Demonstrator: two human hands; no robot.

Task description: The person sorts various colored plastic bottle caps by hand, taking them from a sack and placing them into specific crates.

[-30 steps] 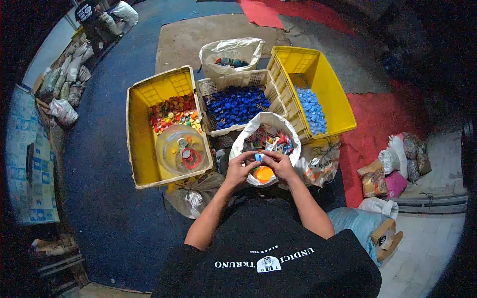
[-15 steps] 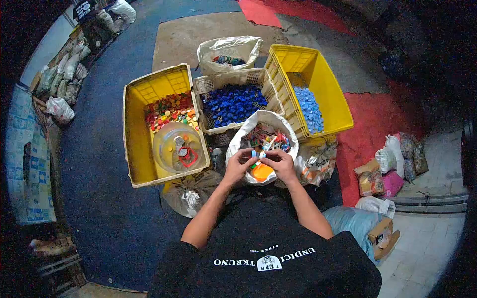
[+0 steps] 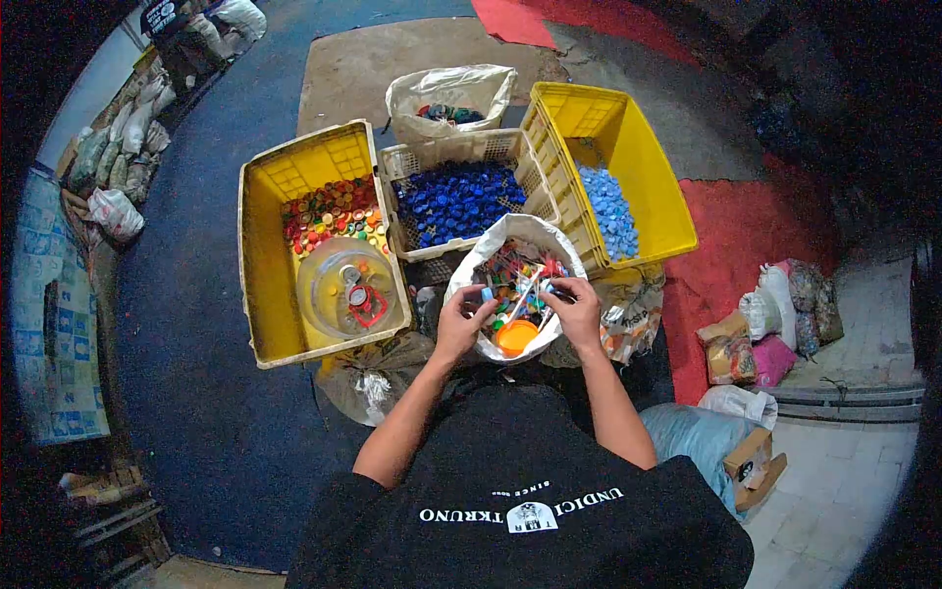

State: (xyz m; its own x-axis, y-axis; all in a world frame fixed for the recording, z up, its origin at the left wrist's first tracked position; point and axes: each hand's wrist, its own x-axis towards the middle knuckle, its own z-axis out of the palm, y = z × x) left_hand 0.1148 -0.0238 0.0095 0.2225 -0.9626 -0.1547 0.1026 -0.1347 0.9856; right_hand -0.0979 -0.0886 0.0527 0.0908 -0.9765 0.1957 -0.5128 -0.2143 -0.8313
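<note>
My left hand (image 3: 461, 322) is closed in a pinch on a light blue bottle cap (image 3: 487, 294) over the left rim of a white sack (image 3: 475, 257). Across the sack's opening, my right hand (image 3: 577, 310) is also closed, its thumb and fingers pinching something small and pale that I cannot make out. Beneath and between the hands, the sack holds mixed colored caps and thin white sticks (image 3: 527, 296). An orange round lid (image 3: 516, 337) lies near its front edge.
Left stands a yellow crate (image 3: 251, 245) with red and orange caps and a clear jug (image 3: 329, 294). Ahead, a white crate (image 3: 543, 177) holds dark blue caps; behind it is another white sack (image 3: 400, 98). Right, a yellow bin (image 3: 659, 187) holds light blue caps (image 3: 608, 211).
My hands, close together over the sack half a second ago, have moved apart. The left keeps the light blue cap; the right has shifted right and slightly up.
</note>
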